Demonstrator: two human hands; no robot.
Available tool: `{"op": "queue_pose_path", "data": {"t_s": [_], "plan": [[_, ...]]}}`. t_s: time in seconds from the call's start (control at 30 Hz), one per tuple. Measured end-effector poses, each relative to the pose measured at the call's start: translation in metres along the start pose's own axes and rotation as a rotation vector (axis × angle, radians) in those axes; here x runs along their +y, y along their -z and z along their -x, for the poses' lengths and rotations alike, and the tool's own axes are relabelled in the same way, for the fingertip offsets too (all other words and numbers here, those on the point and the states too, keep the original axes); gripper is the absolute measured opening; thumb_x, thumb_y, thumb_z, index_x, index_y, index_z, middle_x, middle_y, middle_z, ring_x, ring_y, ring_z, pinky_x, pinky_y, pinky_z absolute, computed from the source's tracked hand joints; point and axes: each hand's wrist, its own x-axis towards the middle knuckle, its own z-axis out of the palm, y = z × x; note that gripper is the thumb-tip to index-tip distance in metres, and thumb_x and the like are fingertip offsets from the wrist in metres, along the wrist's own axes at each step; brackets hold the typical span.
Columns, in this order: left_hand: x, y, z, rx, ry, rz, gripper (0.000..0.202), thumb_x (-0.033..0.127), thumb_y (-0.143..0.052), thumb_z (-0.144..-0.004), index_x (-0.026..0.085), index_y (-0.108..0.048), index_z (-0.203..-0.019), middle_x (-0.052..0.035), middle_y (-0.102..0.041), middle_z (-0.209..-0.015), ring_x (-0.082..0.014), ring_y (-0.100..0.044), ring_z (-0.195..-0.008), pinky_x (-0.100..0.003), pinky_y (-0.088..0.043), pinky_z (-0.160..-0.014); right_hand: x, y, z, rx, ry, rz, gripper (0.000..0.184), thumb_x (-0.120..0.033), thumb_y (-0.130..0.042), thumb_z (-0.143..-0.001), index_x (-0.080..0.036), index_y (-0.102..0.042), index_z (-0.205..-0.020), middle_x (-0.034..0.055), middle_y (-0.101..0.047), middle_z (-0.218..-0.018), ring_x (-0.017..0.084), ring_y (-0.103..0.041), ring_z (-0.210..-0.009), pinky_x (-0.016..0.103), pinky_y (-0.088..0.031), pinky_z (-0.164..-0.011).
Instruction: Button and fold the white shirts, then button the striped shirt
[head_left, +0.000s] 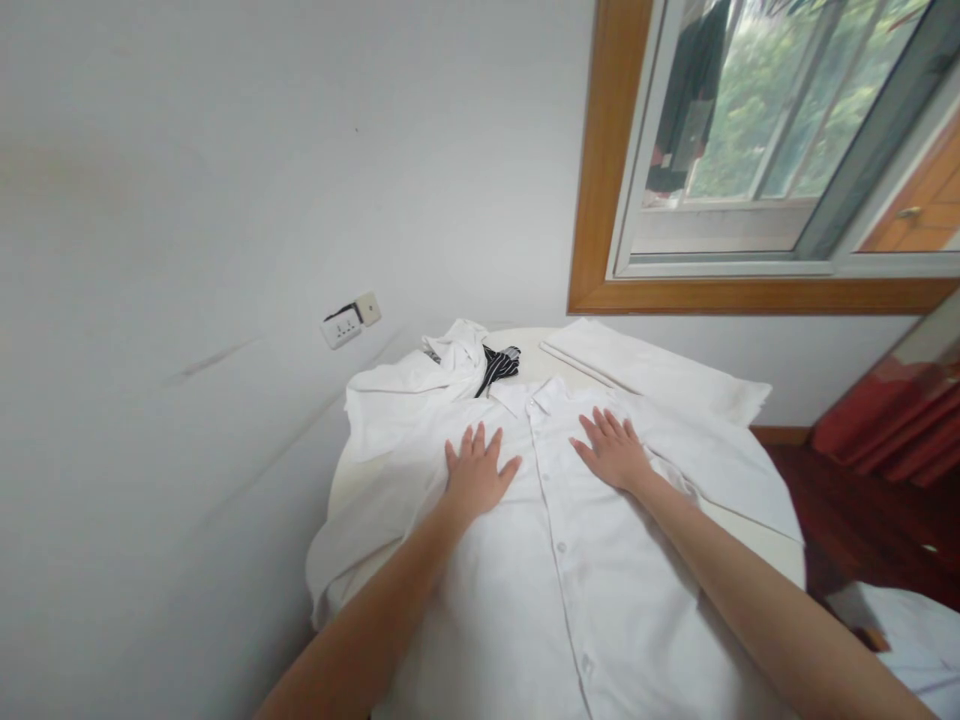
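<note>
outstretched forearms (757, 595) end in left hand (478, 478) and right hand (615, 455), both splayed wide, grasping nothing, palms down on a white button-up shirt (502, 600), its placket (554, 515) between them.

Home — wood-framed window (772, 130), red drapery (889, 420)

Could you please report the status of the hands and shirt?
Left hand, right hand: open, flat on white, collared, button-front fabric shirt. Shirt front-up on pale rounded table. Black-and-white striped cloth by collar, off shirt front.
</note>
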Motion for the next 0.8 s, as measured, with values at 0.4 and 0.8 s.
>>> {"op": "queue_pose_path", "data": {"t_s": [0.4, 0.8], "plan": [[0.001, 0.013, -0.039, 0.185, -0.145, -0.009, 0.043, 0.031, -0.032, -0.094, 0.012, -0.056, -0.124, -0.0153, -0.055, -0.133, -0.0254, -0.047, -0.125, -0.040, -0.035, -0.106, -0.023, 0.027, -0.008, 0.044, 0.006, -0.023, 0.053, -0.045, -0.032, -0.096, -0.012, -0.051, -0.133, 0.0167, -0.047, -0.141, 0.028, -0.034, -0.135, 0.041, -0.027, -0.108], [-0.011, -0.015, -0.055, 0.134, -0.019, 0.051, 0.057, 0.044, -0.035, -0.091, 0.018, -0.045, -0.140, -0.0122, -0.042, -0.146, -0.0297, -0.036, -0.136, -0.049, -0.028, -0.111, -0.023, 0.015, -0.038, -0.094, -0.134, 0.003, 0.062, -0.055, -0.023, -0.094, -0.025, -0.030, -0.148, 0.0140, -0.028, -0.154, 0.030, -0.023, -0.141, 0.051, -0.018, -0.108]]}}
